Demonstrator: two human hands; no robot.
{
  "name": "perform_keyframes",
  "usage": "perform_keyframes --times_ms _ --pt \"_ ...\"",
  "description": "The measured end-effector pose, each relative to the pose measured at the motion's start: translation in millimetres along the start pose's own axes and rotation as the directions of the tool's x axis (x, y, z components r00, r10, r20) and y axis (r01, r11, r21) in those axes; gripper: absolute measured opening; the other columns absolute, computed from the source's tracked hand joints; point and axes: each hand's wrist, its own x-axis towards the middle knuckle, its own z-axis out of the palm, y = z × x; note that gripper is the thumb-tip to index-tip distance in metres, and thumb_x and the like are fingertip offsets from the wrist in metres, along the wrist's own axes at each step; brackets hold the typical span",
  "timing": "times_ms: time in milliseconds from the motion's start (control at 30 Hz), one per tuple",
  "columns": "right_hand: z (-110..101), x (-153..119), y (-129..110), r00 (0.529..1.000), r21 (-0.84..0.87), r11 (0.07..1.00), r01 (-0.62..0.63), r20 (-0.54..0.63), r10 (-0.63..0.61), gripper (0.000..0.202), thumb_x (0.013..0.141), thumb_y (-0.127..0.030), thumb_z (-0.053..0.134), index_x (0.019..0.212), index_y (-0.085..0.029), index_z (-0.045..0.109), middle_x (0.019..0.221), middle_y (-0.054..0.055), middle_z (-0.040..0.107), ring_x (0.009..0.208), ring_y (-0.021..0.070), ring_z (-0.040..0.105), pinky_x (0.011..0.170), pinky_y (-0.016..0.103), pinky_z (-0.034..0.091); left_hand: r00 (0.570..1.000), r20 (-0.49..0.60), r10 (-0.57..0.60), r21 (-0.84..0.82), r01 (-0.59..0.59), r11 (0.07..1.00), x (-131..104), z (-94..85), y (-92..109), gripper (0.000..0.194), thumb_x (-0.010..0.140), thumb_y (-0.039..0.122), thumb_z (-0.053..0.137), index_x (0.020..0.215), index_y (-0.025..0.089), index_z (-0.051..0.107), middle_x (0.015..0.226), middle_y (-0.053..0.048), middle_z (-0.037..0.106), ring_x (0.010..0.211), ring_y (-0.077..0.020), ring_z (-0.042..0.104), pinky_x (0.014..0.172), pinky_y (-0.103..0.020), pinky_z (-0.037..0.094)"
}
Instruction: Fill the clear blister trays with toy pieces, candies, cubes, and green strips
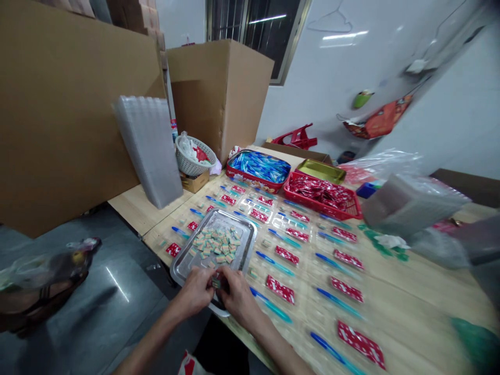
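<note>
Over the near edge of a metal tray (250,245), my left hand (198,289) and my right hand (236,296) meet with fingers closed. Small striped blocks (216,282) show between the fingertips; how many each hand holds is hidden. A heap of the same pastel blocks, eraser-like pieces (216,244), lies in the tray. Right of my right hand lies a blue and turquoise pen (270,305), beside a red packet with white marks (280,289). More pens and packets lie in rows across the table in clear plastic blister trays (291,221), some with a small block.
At the back stand a tin of blue pens (260,167) and a red basket of packets (322,195). A stack of clear plastic trays (150,151) and a colander (193,156) stand at left, near large cardboard boxes (219,88). Plastic bags (414,203) lie at right.
</note>
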Motion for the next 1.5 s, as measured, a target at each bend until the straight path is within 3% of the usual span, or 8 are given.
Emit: perform_keyframes --times_ms 467,800,1000,1133,1200,1267,1367,1500 --pt "8.7 0.0 7.2 0.999 -0.007 0.999 0.042 -0.023 -0.043 0.045 0.063 0.003 0.047 0.102 -0.019 0.051 0.092 0.005 0.067 0.085 0.0206 0.058 0.077 0.032 0.036 0.999 0.032 0.000 0.003 0.000 1.000 -1.7 -0.3 3.9 0.034 0.069 0.009 0.047 0.099 0.016 0.062 0.082 -0.004 0.067 0.078 -0.0194 0.059 0.067 -0.027 0.036" --pt "-0.1 -6.5 2.9 0.999 0.029 1.000 0.000 -0.037 0.001 0.049 0.064 0.001 0.053 0.107 -0.022 0.053 0.087 0.002 0.067 0.082 0.0198 0.057 0.076 0.031 0.040 1.000 0.004 -0.014 0.016 0.014 1.000 0.5 -1.9 3.6 0.020 0.068 0.010 0.049 0.079 0.016 0.064 0.067 -0.001 0.064 0.064 -0.0157 0.056 0.058 -0.025 0.029" --pt "0.8 -5.2 2.3 0.999 -0.021 0.999 -0.033 -0.026 0.033 0.049 0.064 0.003 0.051 0.106 -0.021 0.055 0.086 0.002 0.069 0.083 0.0207 0.058 0.077 0.032 0.041 1.000 0.012 -0.013 0.020 0.013 1.000 -0.4 -1.6 7.3 0.020 0.067 0.011 0.049 0.077 0.017 0.066 0.068 -0.002 0.066 0.063 -0.0158 0.056 0.057 -0.026 0.027" --pt "-0.5 -4.3 1.1 0.999 -0.049 0.998 -0.027 -0.031 0.026 0.048 0.064 0.002 0.054 0.107 -0.020 0.057 0.086 0.003 0.069 0.084 0.0218 0.058 0.078 0.034 0.042 1.000 -0.008 -0.010 -0.019 0.009 1.000 0.1 -1.3 5.0 0.017 0.067 0.010 0.049 0.069 0.016 0.064 0.065 -0.002 0.064 0.063 -0.0155 0.055 0.058 -0.026 0.029" --pt "-3.1 -4.1 0.1 0.998 -0.008 0.999 -0.040 -0.050 0.040 0.047 0.063 0.001 0.057 0.105 -0.021 0.059 0.088 0.003 0.069 0.085 0.0221 0.059 0.078 0.034 0.043 0.999 -0.048 -0.024 -0.117 0.018 0.993 1.1 -2.0 1.2 0.015 0.067 0.012 0.050 0.068 0.016 0.064 0.060 0.000 0.060 0.060 -0.0144 0.051 0.058 -0.026 0.030" --pt "-7.5 -3.5 -2.3 0.995 0.083 0.995 -0.049 -0.082 0.056 0.044 0.062 -0.002 0.061 0.102 -0.021 0.060 0.091 0.004 0.069 0.087 0.0221 0.060 0.079 0.034 0.044 0.996 -0.073 -0.041 -0.330 0.015 0.944 1.9 -3.6 -2.6 0.012 0.067 0.015 0.053 0.072 0.015 0.065 0.060 0.001 0.057 0.060 -0.0135 0.050 0.059 -0.025 0.033" --pt "-16.1 -2.4 -9.6 0.992 0.261 0.964 -0.043 -0.108 0.073 0.037 0.064 -0.008 0.066 0.099 -0.020 0.062 0.096 0.003 0.068 0.090 0.0214 0.062 0.080 0.032 0.045 0.996 -0.071 -0.056 -0.669 -0.005 0.743 1.9 -6.3 -3.5 0.014 0.065 0.021 0.061 0.076 0.014 0.065 0.067 0.000 0.060 0.066 -0.0132 0.052 0.064 -0.024 0.038" --pt "-24.1 -1.8 -18.1 0.977 0.392 0.919 -0.033 -0.181 0.113 0.022 0.072 -0.018 0.066 0.093 -0.020 0.064 0.089 0.002 0.069 0.086 0.0195 0.063 0.076 0.029 0.047 0.985 -0.085 -0.148 -0.845 0.008 0.535 1.2 -6.2 5.8 0.016 0.063 0.025 0.069 0.073 0.015 0.063 0.066 0.002 0.060 0.063 -0.0109 0.052 0.063 -0.023 0.040"
